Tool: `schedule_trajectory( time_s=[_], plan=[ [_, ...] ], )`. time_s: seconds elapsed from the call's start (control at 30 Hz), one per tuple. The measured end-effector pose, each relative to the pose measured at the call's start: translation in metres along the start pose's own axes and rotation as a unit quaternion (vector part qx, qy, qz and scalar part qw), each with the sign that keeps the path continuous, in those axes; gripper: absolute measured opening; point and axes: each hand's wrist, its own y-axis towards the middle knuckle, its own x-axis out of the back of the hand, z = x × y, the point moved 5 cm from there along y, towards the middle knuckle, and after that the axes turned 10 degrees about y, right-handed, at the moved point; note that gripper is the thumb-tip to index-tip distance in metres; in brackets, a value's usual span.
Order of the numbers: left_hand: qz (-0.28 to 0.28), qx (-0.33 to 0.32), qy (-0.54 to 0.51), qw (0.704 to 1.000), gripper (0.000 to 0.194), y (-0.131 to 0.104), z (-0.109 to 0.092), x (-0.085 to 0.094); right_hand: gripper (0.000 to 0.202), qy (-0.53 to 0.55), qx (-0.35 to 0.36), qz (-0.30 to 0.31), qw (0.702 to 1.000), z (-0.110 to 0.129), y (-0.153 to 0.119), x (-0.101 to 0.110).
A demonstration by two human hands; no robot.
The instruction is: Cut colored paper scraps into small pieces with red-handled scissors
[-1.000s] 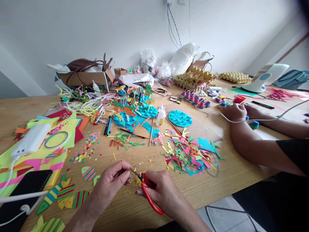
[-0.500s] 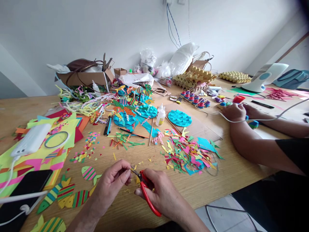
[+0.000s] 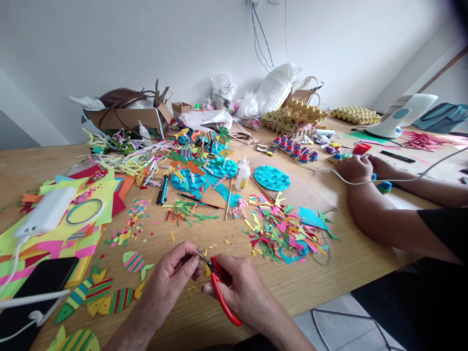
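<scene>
While holding scissors [image 3: 224, 301] in curled right fingers [image 3: 226, 262], pinches left fingers [image 3: 184, 250] together by the blades [image 3: 207, 262], cannot tell on what.

Red-hndl scissors [image 3: 216, 285] w/ dk blades pt fwd-L.

The wooden table [image 3: 358, 258] supports, at left, coloured sheets [image 3: 105, 209] and striped fish [image 3: 122, 301]; at centre, markers [image 3: 163, 189], confetti [image 3: 138, 208], scraps [image 3: 285, 234]; at rear, egg trays [image 3: 356, 116].

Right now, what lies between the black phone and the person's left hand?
Several striped paper fish lie between the black phone and the left hand, as the head view shows.
</scene>
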Motion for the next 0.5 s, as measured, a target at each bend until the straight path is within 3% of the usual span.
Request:
schedule_trajectory(
  time_s=[0.5],
  plan=[
    [-0.004,0.005,0.007,1.000,0.010,-0.0012,0.0031,0.0056,0.043,0.009,-0.017,0.000,1.000,-0.0007,-0.0001,0.0003]
  ],
)
